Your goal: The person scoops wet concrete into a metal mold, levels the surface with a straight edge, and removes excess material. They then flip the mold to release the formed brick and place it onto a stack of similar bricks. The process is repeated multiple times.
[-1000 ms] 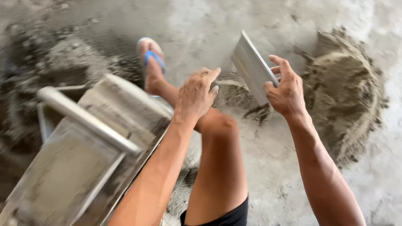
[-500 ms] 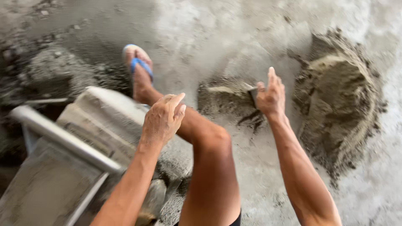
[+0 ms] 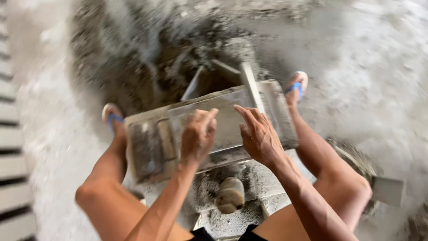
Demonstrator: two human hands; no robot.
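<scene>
Both hands (image 3: pixel 227 134) rest on mould (image 3: pixel 151 147) (blurred).

Both hands rest on a metal mould (image 3: pixel 209 129) that lies between the person's knees, the left hand (image 3: pixel 197 136) just left of the right hand (image 3: pixel 260 136). Beyond the fingertips, a frame (image 3: pixel 223 78) stands behind the mould, with a heap of mortar (image 3: pixel 147 62) behind that. A foot in a sandal (image 3: pixel 111 118) sits left of the left fingers, another foot (image 3: pixel 295 87) right of the right fingers. A trowel (image 3: pixel 388 191) lies far right, nearer the person than the fingers. Below the wrists a round lump (image 3: pixel 230 195) lies on the floor.
</scene>
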